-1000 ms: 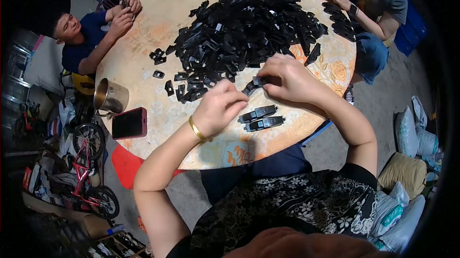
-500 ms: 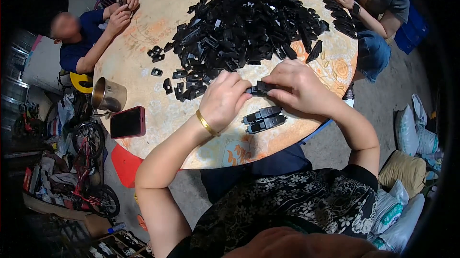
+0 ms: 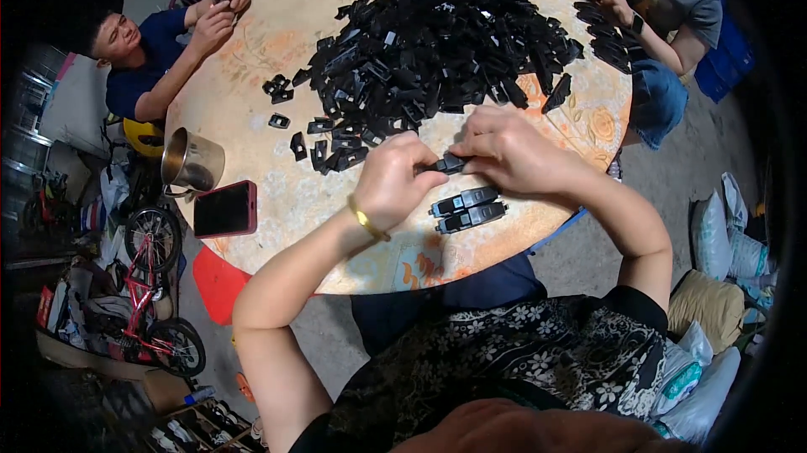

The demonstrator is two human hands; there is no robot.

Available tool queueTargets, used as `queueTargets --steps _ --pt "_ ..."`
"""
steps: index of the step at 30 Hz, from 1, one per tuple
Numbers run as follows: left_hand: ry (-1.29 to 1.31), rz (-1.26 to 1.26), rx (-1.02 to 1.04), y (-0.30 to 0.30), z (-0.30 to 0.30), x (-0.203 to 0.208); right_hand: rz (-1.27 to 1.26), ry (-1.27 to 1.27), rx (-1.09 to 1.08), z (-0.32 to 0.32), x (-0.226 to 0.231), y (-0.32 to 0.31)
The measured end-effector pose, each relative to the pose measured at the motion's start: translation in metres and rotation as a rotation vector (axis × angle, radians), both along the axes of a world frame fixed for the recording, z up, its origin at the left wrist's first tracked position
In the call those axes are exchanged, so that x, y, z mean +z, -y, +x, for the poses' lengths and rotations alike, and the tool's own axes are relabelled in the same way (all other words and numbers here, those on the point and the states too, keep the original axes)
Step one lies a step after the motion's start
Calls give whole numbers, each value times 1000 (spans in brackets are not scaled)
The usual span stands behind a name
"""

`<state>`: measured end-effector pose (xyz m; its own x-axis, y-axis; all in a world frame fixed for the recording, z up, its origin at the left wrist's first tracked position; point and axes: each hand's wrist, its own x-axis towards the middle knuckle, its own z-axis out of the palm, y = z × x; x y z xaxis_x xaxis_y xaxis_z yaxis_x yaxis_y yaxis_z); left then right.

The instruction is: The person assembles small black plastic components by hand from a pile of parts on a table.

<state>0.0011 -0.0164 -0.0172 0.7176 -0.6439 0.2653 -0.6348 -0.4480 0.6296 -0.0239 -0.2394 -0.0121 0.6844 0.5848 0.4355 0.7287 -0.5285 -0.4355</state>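
Observation:
Between my two hands is a small black plastic part (image 3: 450, 164), gripped at its left end by my left hand (image 3: 393, 176) and at its right end by my right hand (image 3: 509, 149). Fingers of both hands are closed on it and cover much of its shape. Just below, two longer black plastic pieces (image 3: 469, 209) lie side by side on the table. Beyond my hands rises a big heap of black plastic parts (image 3: 437, 41). Several loose black parts (image 3: 336, 150) are scattered at its near left edge, close to my left hand.
The round table (image 3: 277, 260) has a patterned cloth. At its left edge stand a metal cup (image 3: 193, 160) and a phone (image 3: 225, 209). One person (image 3: 160, 54) sits at the left; another person's hand (image 3: 614, 6) is by black parts at the upper right. A red stool (image 3: 217, 285) is below.
Both hands still hold the black part; my fingers have shifted around it and my right hand has moved slightly left. At the upper right, a co-worker's hands have moved.

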Motion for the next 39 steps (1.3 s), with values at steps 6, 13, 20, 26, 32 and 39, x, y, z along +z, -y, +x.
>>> queueTargets --steps 6,13,20,26,32,39 --pt "-36 -16 -102 -5 7 6 106 -173 2 -8 -3 -6" --pt "238 -26 349 -43 98 18 -104 89 -108 -71 -10 -17" --pt "405 429 554 -35 170 6 -85 154 -653 -119 -21 42" --pt "396 567 595 -25 169 15 239 60 -1026 -155 -91 98" --pt "519 219 649 -27 125 25 327 25 -1043 -142 -112 118" --pt "-264 78 -4 11 5 28 69 362 -543 -75 -26 75"
